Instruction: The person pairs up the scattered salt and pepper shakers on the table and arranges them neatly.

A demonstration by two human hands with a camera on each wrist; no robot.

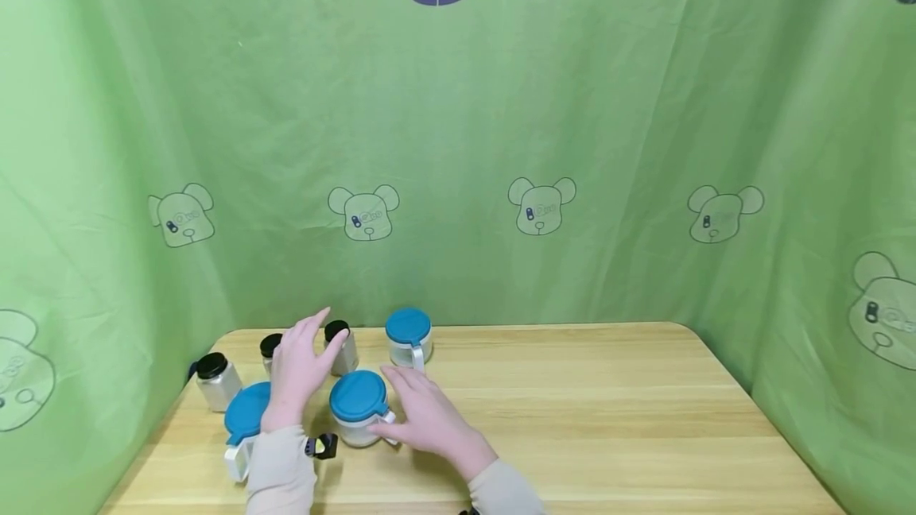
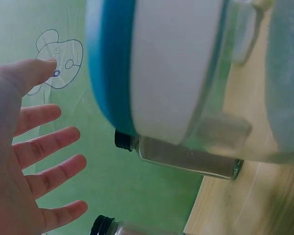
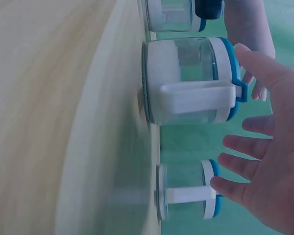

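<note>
A glass jar with a blue lid and white handle [image 1: 358, 396] stands upright at the table's left, white contents in its lower part. Beside its handle is my right hand [image 1: 432, 418], fingers spread; in the right wrist view the thumb [image 3: 257, 61] comes close to the lid's edge, and I cannot tell whether it touches. My left hand [image 1: 296, 368] hovers with fingers extended, holding nothing, between this jar and another blue-lidded jar [image 1: 246, 410] that the forearm partly covers. Just beyond the left thumb stands a black-capped glass jar [image 1: 346, 356].
Further back is a third blue-lidded jar [image 1: 409, 328]. Two more black-capped jars stand at the left, one [image 1: 218, 384] near the table edge, the other [image 1: 270, 345] partly behind the left hand. Bare wooden tabletop [image 1: 608, 420] extends rightward; a green curtain [image 1: 458, 141] surrounds the table.
</note>
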